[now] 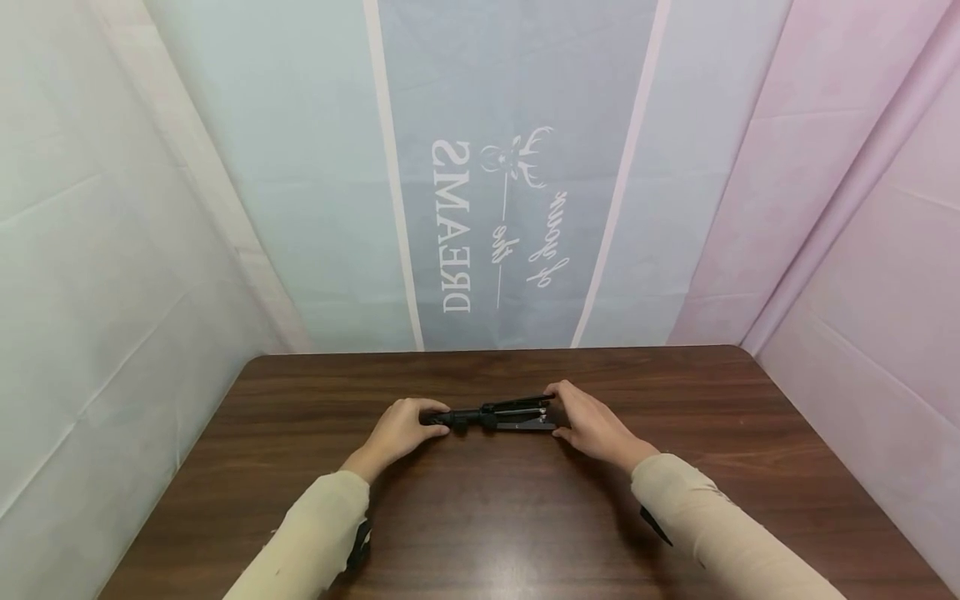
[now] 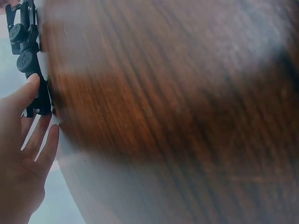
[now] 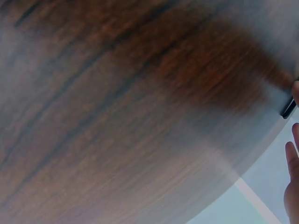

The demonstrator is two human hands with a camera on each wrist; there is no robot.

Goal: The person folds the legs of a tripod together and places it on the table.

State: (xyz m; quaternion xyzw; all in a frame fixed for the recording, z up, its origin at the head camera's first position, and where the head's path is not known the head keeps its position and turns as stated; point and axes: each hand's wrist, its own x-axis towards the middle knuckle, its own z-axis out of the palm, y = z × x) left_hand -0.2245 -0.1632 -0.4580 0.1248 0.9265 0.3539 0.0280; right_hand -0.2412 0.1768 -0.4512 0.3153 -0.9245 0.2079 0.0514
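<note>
A small black tripod (image 1: 489, 416) lies lengthwise across the table, its legs pointing right and slightly spread. My left hand (image 1: 396, 430) grips its head end between thumb and fingers. At the other end my right hand (image 1: 597, 427) holds the leg tips, the thumb on the near leg and the fingers by the far one. Round knobs on the tripod (image 2: 27, 60) show in the left wrist view, above the left thumb. Only part of the right hand (image 3: 292, 184) and one dark leg end (image 3: 289, 109) appear at the edge of the right wrist view.
The dark wood-grain table (image 1: 495, 508) has rounded far corners. Behind it hangs a pale blue and pink cloth backdrop (image 1: 517, 100) with mirrored white lettering, and light cloth walls (image 1: 90, 275) flank both sides.
</note>
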